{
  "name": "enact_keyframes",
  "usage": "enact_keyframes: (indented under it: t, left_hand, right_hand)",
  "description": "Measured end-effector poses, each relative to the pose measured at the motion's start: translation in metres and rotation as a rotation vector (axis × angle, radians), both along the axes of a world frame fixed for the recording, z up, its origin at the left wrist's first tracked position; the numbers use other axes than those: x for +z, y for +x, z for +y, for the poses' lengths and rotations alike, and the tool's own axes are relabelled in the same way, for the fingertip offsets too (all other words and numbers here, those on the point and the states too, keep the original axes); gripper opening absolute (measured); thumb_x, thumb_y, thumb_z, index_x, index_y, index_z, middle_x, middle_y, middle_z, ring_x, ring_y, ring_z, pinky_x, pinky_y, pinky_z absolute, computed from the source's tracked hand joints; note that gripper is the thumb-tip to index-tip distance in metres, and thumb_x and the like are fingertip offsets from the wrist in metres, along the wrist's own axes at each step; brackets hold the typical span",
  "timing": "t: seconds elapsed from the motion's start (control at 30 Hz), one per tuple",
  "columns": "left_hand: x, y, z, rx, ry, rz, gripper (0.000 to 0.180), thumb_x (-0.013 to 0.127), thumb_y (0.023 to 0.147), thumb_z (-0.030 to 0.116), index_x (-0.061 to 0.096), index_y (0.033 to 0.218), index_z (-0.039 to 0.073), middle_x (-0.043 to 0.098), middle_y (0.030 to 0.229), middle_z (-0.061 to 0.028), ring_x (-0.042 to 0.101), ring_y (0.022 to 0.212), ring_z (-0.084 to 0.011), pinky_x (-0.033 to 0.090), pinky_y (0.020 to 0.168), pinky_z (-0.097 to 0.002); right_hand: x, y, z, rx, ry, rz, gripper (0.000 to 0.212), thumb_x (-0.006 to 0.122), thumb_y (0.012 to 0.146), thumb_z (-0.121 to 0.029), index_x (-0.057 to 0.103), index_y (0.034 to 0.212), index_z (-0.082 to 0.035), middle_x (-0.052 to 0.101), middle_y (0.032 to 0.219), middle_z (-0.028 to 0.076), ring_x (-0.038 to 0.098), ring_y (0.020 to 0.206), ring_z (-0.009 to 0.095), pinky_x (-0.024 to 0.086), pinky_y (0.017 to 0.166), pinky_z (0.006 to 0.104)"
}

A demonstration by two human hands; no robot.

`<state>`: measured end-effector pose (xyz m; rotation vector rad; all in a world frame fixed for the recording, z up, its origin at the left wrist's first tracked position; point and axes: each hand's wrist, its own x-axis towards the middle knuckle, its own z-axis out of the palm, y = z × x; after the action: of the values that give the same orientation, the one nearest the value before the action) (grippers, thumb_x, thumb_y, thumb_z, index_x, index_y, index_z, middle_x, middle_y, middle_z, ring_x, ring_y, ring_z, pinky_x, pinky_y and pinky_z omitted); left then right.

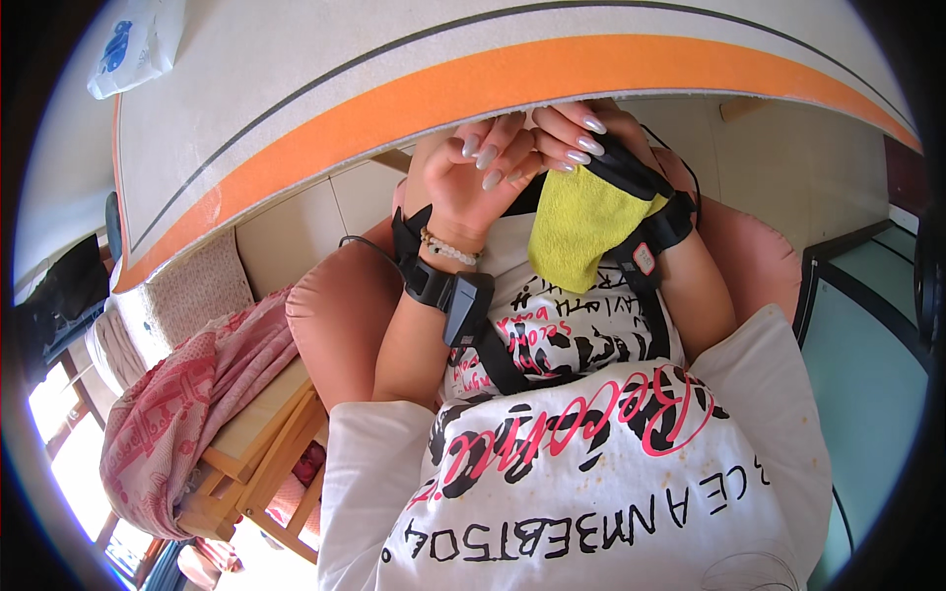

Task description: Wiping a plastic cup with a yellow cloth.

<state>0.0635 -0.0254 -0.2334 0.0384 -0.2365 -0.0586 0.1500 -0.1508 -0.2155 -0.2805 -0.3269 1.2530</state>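
My left hand (478,177) is in front of the table's near edge, its fingers curled in toward the palm. Whether anything is pinched in those fingers is hidden. Right beside it, my right hand (581,133) is closed on the black edge of a yellow cloth (581,225), fuzzy like terry. The cloth hangs down from that hand over my lap, and part of its black trim is covered by the fingers. Both hands are close together, partly under the tabletop's rim. A black strap with a small dark device (468,307) sits on my left wrist, next to a beaded bracelet.
The white tabletop (394,94) with an orange border curves across the top, just beyond my hands. A plastic bag (138,44) lies at its far left. A wooden stool (261,424) draped with pink cloth (187,404) stands left; a glass-topped piece (867,364) is right.
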Motion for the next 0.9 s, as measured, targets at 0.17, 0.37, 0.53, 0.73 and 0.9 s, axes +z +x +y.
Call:
enact_keyframes:
  t: [0.17, 0.37, 0.53, 0.73, 0.9]
  left_hand:
    - [-0.0007, -0.0005, 0.0008, 0.012, -0.01, 0.032, 0.005, 0.046, 0.07, 0.011, 0.046, 0.065, 0.012, 0.046, 0.065, 0.0008, 0.042, 0.051, -0.0092, 0.033, 0.054, -0.0235]
    - [0.0061, -0.0006, -0.0002, 0.017, 0.042, 0.082, 0.015, 0.054, 0.07, 0.009, 0.044, 0.059, 0.011, 0.046, 0.062, 0.0022, 0.044, 0.05, -0.0053, 0.035, 0.052, -0.0199]
    - [0.0018, -0.001, -0.0007, 0.019, 0.015, 0.023, 0.003, 0.046, 0.068, 0.01, 0.048, 0.069, 0.011, 0.047, 0.067, 0.0005, 0.042, 0.05, -0.0093, 0.034, 0.053, -0.0235]
    - [0.0059, 0.0003, -0.002, 0.028, 0.057, -0.003, 0.005, 0.046, 0.066, 0.01, 0.049, 0.07, 0.009, 0.046, 0.069, -0.0003, 0.042, 0.05, -0.0101, 0.034, 0.052, -0.0237]
    - [0.0045, -0.0018, -0.0021, 0.031, 0.091, -0.016, 0.01, 0.045, 0.064, 0.008, 0.05, 0.073, 0.007, 0.045, 0.069, -0.0011, 0.041, 0.052, -0.0111, 0.035, 0.052, -0.0238]
  right_hand:
    - [-0.0021, -0.0005, -0.0013, 0.044, 0.09, 0.055, 0.013, 0.042, 0.077, -0.011, 0.037, 0.065, -0.011, 0.036, 0.061, -0.002, 0.038, 0.062, 0.01, 0.031, 0.06, 0.0199]
    - [-0.0012, -0.0009, -0.0029, 0.025, 0.051, 0.039, 0.011, 0.042, 0.076, -0.01, 0.037, 0.066, -0.012, 0.036, 0.062, -0.002, 0.038, 0.062, 0.01, 0.031, 0.06, 0.0202]
    - [0.003, 0.0003, -0.0016, 0.015, 0.017, -0.049, 0.021, 0.041, 0.081, -0.012, 0.04, 0.06, -0.015, 0.038, 0.054, -0.005, 0.037, 0.055, 0.006, 0.031, 0.056, 0.0186]
    - [0.0026, -0.0008, -0.0032, -0.002, 0.019, -0.046, 0.031, 0.038, 0.083, -0.016, 0.038, 0.052, -0.017, 0.036, 0.053, -0.006, 0.036, 0.054, 0.006, 0.031, 0.056, 0.0188]
    - [0.0029, -0.0015, -0.0038, 0.006, 0.005, -0.034, 0.032, 0.038, 0.084, -0.017, 0.038, 0.052, -0.017, 0.036, 0.053, -0.006, 0.036, 0.054, 0.006, 0.031, 0.056, 0.019]
